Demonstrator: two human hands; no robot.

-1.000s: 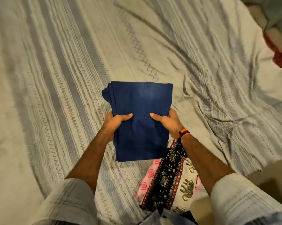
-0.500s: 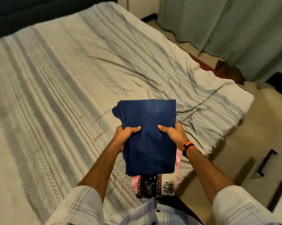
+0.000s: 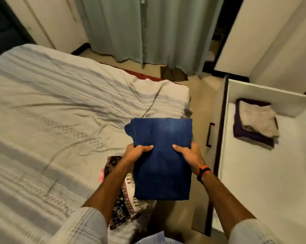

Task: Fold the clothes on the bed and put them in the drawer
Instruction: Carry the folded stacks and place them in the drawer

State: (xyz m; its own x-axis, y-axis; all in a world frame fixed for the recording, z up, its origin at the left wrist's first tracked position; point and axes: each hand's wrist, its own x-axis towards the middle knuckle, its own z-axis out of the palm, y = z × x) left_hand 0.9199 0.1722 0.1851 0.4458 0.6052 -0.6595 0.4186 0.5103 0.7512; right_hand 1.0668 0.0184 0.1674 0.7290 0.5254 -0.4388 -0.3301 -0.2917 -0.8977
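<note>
A folded dark blue garment [image 3: 162,155] hangs in the air over the bed's near right corner. My left hand [image 3: 133,153] grips its left edge, thumb on top. Its right edge is held the same way by my right hand [image 3: 188,154], which wears an orange and black wristband. The open white drawer [image 3: 265,173] lies to the right, and a folded stack of beige and dark purple clothes [image 3: 256,121] sits at its far end. A folded patterned cloth [image 3: 125,196] with pink, black and white print lies on the bed edge below my left forearm.
The bed [image 3: 60,120] with its striped grey sheet fills the left. A strip of floor [image 3: 199,95] separates bed and drawer. Green curtains [image 3: 141,27] hang at the back, a white cabinet door [image 3: 265,36] stands at the upper right.
My view has swung right, from the bed toward the drawer. Both hands carry the blue garment rightward, off the bed's middle to its corner. The drawer has come into view.
</note>
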